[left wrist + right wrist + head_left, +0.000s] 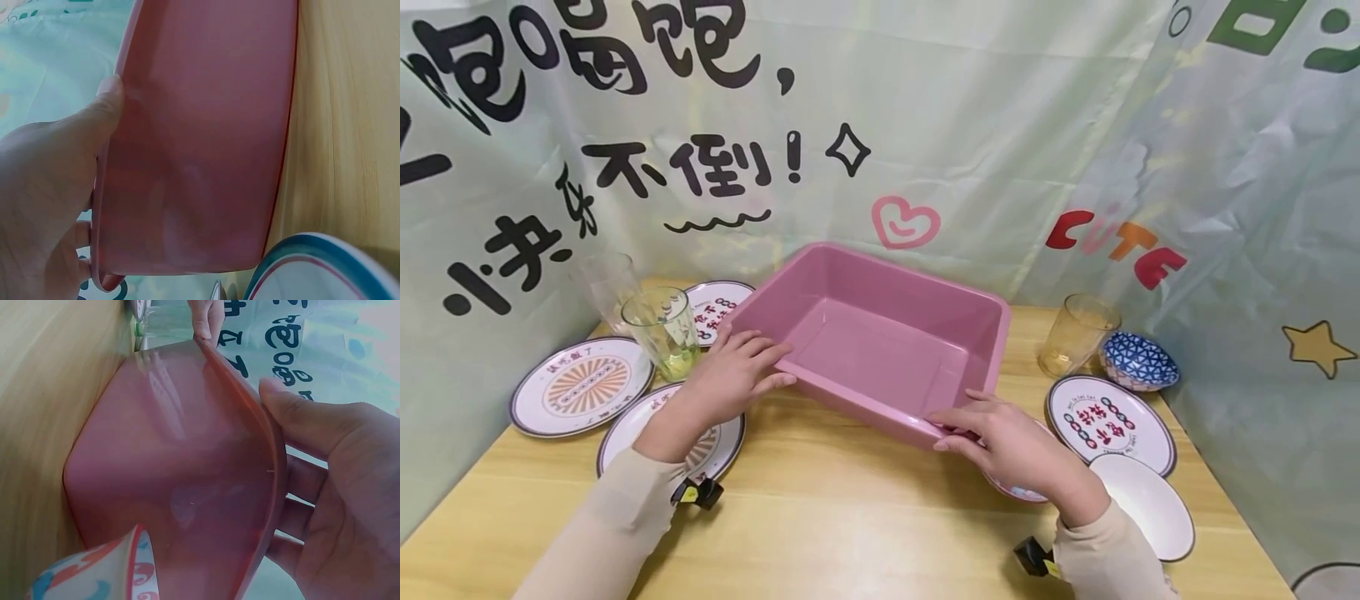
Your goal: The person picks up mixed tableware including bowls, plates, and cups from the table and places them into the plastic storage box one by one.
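A pink rectangular plastic basin (910, 300) stands turned at an angle in mid-table, its inside bare. My left hand (730, 375) grips the rim at the left front corner, fingers over the edge. At the right front corner my right hand (1011, 433) holds the same rim. In both wrist views each thumb presses the outer wall (200, 137) while the fingers hook inside. A patterned bowl (94, 569) sits close beside the basin below my right hand, which partly hides it in the head view.
At left are several patterned plates (583, 387), a green-tinted glass (662, 329) and a clear glass (606, 283). At right stand an amber glass (1075, 333), a blue patterned bowl (1141, 360), a printed plate (1112, 421) and a white dish (1150, 504). Printed curtains (985, 125) enclose the table.
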The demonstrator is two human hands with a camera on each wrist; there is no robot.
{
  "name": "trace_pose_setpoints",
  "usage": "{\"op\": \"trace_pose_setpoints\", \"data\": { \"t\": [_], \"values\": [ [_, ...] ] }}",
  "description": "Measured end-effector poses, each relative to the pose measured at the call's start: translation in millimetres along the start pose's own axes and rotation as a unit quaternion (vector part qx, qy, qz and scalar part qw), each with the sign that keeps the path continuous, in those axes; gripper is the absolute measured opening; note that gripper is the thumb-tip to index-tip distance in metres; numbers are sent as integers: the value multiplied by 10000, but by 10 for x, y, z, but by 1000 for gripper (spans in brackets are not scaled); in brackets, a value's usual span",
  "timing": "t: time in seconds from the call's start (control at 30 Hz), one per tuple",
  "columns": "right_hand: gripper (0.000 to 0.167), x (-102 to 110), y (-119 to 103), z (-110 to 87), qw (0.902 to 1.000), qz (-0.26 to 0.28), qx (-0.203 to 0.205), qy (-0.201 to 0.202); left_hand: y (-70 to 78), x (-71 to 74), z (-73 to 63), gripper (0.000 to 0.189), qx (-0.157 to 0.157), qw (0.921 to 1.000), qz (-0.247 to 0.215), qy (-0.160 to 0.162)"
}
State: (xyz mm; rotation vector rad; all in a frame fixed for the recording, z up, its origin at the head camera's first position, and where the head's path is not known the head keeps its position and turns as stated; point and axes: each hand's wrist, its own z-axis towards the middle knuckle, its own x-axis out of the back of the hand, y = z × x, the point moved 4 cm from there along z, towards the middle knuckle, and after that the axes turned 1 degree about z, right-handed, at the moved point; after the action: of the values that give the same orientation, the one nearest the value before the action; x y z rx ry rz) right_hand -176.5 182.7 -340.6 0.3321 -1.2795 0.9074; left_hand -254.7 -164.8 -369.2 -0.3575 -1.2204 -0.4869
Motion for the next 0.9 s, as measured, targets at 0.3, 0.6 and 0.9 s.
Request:
{"op": "trace_pose_setpoints", "data": {
  "t": [0.3,0.6,0.9],
  "values": [
    [28,37,76,-43,10000,-69,40,23,51,-2,-37,53,-258,9995,-81,144],
    [23,115,177,-119,9996,-208,-150,81,104,71,-45,50,-481,9981,-275,255],
    [18,184,236,-152,9994,-78,-331,-5,197,131,-54,44,-551,9975,-381,236]
  ]
}}
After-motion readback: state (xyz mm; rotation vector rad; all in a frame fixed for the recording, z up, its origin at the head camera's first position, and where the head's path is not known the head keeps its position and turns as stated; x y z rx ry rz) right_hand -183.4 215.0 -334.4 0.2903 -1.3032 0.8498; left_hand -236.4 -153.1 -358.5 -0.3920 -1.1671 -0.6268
